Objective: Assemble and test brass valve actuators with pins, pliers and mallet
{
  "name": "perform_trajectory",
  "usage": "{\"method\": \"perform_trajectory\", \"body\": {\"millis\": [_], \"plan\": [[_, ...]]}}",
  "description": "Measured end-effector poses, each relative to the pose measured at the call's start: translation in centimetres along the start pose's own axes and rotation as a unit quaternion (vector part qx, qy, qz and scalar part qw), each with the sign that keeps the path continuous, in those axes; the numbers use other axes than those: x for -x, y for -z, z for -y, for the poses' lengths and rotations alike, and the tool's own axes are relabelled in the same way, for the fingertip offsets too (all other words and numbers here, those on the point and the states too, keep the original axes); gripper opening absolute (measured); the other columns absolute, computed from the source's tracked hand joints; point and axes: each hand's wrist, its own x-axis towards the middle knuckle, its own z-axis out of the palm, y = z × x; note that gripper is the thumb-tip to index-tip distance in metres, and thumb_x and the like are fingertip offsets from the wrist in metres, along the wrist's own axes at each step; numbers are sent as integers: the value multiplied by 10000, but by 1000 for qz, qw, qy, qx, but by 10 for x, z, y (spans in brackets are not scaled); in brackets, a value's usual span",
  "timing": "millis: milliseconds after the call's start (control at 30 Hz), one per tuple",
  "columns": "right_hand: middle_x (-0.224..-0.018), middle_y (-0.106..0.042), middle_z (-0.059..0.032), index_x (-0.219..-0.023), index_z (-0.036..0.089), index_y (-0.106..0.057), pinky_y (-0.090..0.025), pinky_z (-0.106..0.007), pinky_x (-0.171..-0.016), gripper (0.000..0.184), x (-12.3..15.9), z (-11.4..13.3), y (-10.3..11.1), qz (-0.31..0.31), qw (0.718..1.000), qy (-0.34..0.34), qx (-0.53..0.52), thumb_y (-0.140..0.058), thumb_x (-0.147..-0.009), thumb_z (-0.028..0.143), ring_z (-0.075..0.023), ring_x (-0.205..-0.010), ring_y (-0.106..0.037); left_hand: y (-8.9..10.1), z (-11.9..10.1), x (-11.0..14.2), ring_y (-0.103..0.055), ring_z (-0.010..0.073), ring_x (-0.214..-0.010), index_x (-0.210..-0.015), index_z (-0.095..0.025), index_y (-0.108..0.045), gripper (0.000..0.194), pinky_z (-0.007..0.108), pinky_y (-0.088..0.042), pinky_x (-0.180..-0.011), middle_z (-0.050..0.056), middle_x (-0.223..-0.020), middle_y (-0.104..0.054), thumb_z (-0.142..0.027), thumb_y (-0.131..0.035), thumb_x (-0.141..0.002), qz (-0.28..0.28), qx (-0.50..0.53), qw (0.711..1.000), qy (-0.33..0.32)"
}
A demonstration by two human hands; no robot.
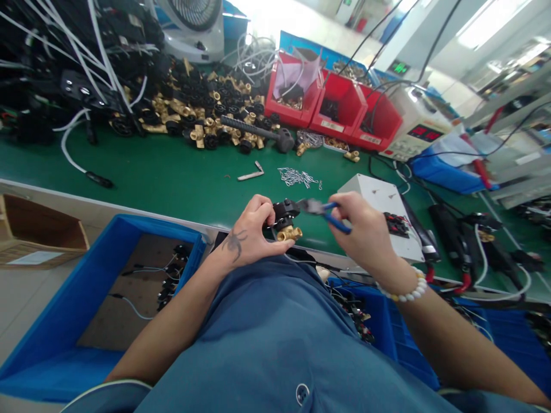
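My left hand (252, 232) is closed around a small brass valve with a black top (287, 222), held just above the near edge of the green bench. My right hand (361, 232) grips blue-handled pliers (327, 212), whose jaws touch the black top of the valve. A bead bracelet sits on my right wrist. Both hands are close to my body, over my blue shirt.
A heap of brass and black valves (206, 115) lies at the back of the green mat (172, 178), with loose metal clips (297, 176), red bins (336, 106), a white box (379, 201), a power supply (419, 129). Blue crates (94, 298) flank my lap.
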Motion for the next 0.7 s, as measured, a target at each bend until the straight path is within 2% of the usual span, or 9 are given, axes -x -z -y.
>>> {"method": "perform_trajectory", "body": {"millis": [67, 100, 133, 233, 333, 433, 500, 567, 700], "plan": [[-916, -674, -71, -1033, 181, -635, -407, -264, -635, 243, 2, 2, -7, 120, 992, 24, 6, -550, -824, 91, -177, -733, -603, 0, 0, 0, -517, 200, -916, -765, -240, -389, 437, 367, -512, -835, 40, -977, -514, -323, -807, -668, 3, -4, 1000, -9], [-929, -679, -72, -1035, 181, -638, -414, -261, -643, 242, 2, 3, -10, 148, 989, 26, -5, -559, -822, 95, -179, -748, -613, -1, 1, 1, -521, 201, -918, -772, -238, -395, 435, 367, -515, -831, 42, -980, -516, -326, -809, -671, 3, -5, 1000, -12], [-941, -681, -73, -1049, 180, -638, -430, -262, -660, 236, 3, 2, -12, 145, 989, 15, -27, -560, -837, 114, -183, -767, -623, -1, 1, 1, -526, 204, -924, -780, -236, -403, 430, 369, -518, -831, 44, -984, -521, -325, -811, -675, 1, -6, 1000, -14], [-935, -680, -79, -1118, 172, -623, -484, -294, -709, 227, 2, -4, -22, 56, 992, -63, -97, -553, -934, 284, -202, -784, -639, -4, 1, 5, -556, 216, -973, -801, -224, -438, 399, 387, -535, -862, 59, -1014, -550, -306, -813, -692, -26, -11, 1000, -13], [-989, -688, -143, -1212, 128, -615, -534, -394, -751, 453, 3, -14, -38, 64, 987, -130, -70, -603, -933, 486, -280, -832, -661, -7, 0, 10, -583, 247, -1068, -837, -207, -493, 371, 427, -551, -898, 96, -1103, -574, -297, -824, -695, -68, -24, 997, -6], [-1227, -633, -246, -1265, 79, -634, -507, -545, -968, 584, 5, -19, -53, 66, 990, -110, -51, -695, -869, 504, -400, -1132, -617, -7, -4, 14, -598, 270, -1123, -873, -200, -529, 369, 443, -567, -896, 113, -1149, -593, -293, -837, -694, -96, -46, 994, -15], [-1336, -589, -233, -1309, 105, -627, -453, -553, -1084, 625, 8, -15, -55, 15, 986, -87, -144, -683, -875, 551, -389, -1262, -560, -5, -11, 16, -611, 265, -1126, -896, -203, -541, 373, 444, -569, -914, 107, -1155, -611, -299, -845, -701, -106, -68, 991, -45], [-1290, -633, -169, -1401, 168, -561, -492, -499, -1072, 694, 12, -3, -49, 5, 942, -84, -324, -608, -906, 651, -319, -1215, -614, -3, -19, 18, -620, 262, -1125, -925, -203, -553, 385, 448, -564, -942, 107, -1166, -625, -320, -852, -712, -110, -96, 986, -86], [-1100, -715, -68, -1520, 259, -391, -597, -372, -895, 801, 20, 30, -30, 97, 752, -138, -637, -629, -889, 693, -219, -973, -719, 0, -36, 20, -621, 273, -1163, -989, -192, -566, 402, 451, -559, -974, 130, -1204, -642, -353, -846, -749, -104, -139, 973, -155]]}}
